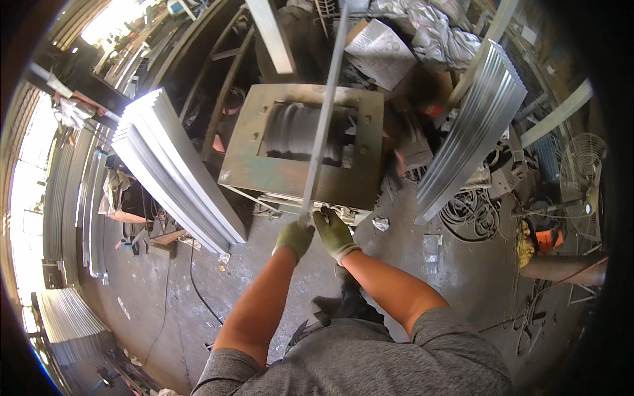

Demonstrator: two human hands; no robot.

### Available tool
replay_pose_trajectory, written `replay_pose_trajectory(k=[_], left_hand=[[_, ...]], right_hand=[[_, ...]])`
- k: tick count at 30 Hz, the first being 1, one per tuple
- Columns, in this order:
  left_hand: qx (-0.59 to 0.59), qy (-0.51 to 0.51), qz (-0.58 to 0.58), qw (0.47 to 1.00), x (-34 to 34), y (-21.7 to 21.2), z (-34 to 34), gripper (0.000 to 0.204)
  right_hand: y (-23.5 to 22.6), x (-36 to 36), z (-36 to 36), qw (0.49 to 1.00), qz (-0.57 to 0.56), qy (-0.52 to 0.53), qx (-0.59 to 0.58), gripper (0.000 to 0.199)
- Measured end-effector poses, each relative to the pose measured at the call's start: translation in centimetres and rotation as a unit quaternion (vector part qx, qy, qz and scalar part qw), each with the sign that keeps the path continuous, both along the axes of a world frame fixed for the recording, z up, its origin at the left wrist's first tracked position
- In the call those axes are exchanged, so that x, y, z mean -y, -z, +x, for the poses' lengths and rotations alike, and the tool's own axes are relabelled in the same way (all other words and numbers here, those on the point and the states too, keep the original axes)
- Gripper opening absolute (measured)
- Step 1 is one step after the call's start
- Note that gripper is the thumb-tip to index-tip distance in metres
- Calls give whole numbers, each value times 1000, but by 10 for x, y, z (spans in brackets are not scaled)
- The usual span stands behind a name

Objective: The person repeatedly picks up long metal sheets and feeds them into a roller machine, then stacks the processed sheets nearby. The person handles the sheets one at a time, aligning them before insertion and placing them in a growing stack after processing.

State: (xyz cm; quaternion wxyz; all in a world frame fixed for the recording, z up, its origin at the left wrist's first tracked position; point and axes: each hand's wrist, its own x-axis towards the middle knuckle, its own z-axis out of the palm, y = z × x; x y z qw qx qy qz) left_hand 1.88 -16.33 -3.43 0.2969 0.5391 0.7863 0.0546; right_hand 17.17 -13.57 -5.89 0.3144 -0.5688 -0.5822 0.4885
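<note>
A long, narrow grey metal bar (323,119) runs away from me, crossing over the machine. My left hand (294,239), in a green glove, is closed round its near end. Just right of that end is my right hand (335,234), gloved the same way, its fingers partly spread and nothing visible in them. Whether it touches the bar is hard to see. In front of me stands a machine with a worn metal top (244,152). Dark ridged rollers (290,132) show through its rectangular opening, partly behind the bar.
Stacked shiny metal profiles lean at the left (178,168) and another stack (472,132) at the right. Coiled cables (470,214) lie on the floor beside a standing fan (583,168). A thin black cable (198,284) crosses the floor on the left. Behind the machine sits a pale box (381,54).
</note>
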Motion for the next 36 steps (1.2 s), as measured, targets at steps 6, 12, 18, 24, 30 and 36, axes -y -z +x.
replay_pose_trajectory(k=[6, 12, 18, 24, 30, 36], left_hand=[[-58, 111, -23, 992, -118, 21, -6, 48], [53, 10, -100, 994, -200, -25, 21, 46], [-10, 121, -51, 991, -233, -14, 15, 39], [-82, 125, -68, 986, -159, 12, 8, 47], [-30, 72, -92, 993, -36, -4, 11, 58], [36, -4, -99, 994, 109, 10, 16, 49]], right_hand=[[81, 42, 105, 992, -87, -36, 89, 47], [145, 96, 198, 920, 17, -181, 348, 21], [134, 109, 231, 936, -208, -12, 284, 38], [139, 74, 241, 935, -154, 38, 316, 37], [94, 5, 208, 970, 31, 196, 138, 53], [-22, -53, 112, 979, 195, 49, 39, 47]])
